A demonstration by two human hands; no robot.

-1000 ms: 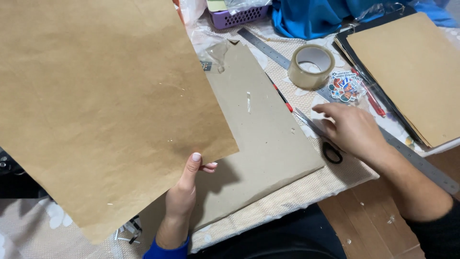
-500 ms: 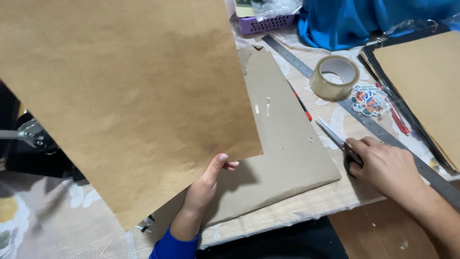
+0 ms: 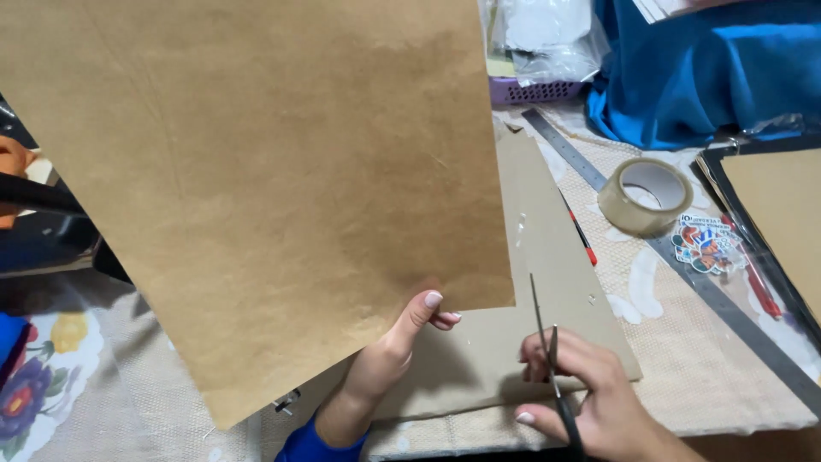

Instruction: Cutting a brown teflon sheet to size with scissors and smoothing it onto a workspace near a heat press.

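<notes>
Scissors (image 3: 547, 359) gripped in right hand (image 3: 590, 402), blades slightly apart; left hand (image 3: 402, 342) pinched brown paper sheet (image 3: 265, 188) above grey cardboard (image 3: 556, 282).

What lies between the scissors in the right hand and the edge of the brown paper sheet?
Nothing visible does. The scissors in the right hand point up toward the brown paper sheet, which the left hand holds up; only grey cardboard lies beneath the gap.

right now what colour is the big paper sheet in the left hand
Plain kraft brown paper sheet, clearest in the head view.
</notes>
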